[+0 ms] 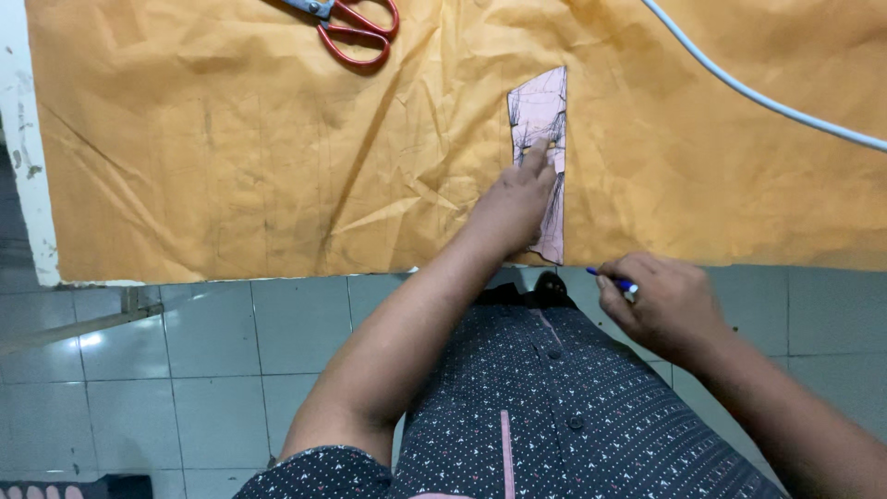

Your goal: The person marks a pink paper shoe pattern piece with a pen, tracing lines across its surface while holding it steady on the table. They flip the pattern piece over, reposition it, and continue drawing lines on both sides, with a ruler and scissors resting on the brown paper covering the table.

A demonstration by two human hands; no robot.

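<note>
While the left hand (517, 199) lies flat, fingers spread, pinning the thin pink pattern piece (543, 139) on the brown paper (231, 148) nr the table edge, the right hand (661, 305), closed on a blue pen (617, 282), hovers beside; piece looks light, floppy, prob best pressed flat, not pinched.

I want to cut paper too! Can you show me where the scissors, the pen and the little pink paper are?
scissors (356, 32), head view, on the red handle loops.
pen (621, 284), head view, on the blue barrel in the right hand (665, 310).
pink paper piece (539, 109), head view, on its upper part above the left hand (514, 205).
</note>
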